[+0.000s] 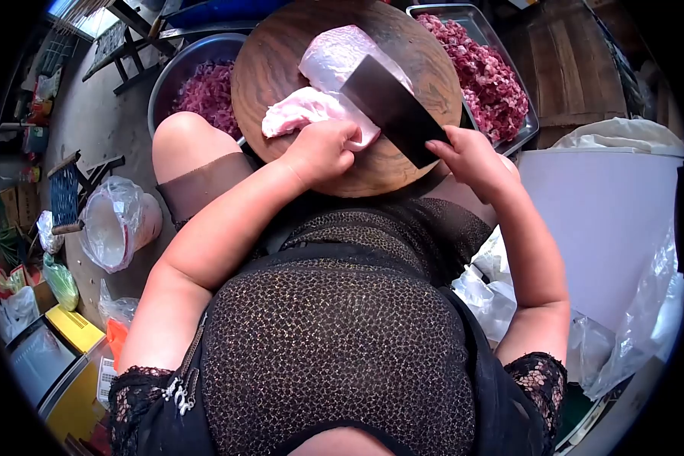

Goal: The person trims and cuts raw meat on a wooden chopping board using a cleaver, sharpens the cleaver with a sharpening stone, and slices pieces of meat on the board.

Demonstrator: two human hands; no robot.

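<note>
A round wooden chopping block point(270, 57) stands in front of my knees with a large pale piece of meat point(340, 59) on it. Nearer to me lies a pink, fatty piece of meat point(300, 108). My left hand point(327, 154) is closed on the near edge of that fatty piece, its fingers curled. My right hand point(473, 161) grips a cleaver point(394, 106) by the handle, which is mostly hidden by the fingers. The broad dark blade slants up to the left, over the right side of the meat. Whether its edge touches the meat, I cannot tell.
Left of the block is a metal bowl point(159, 102) of cut red meat. A metal tray point(532, 114) of ground or chopped meat stands to the right. A white bin point(596, 228) with plastic sheeting is close to my right arm. A bag-lined bucket point(146, 220) stands at the left.
</note>
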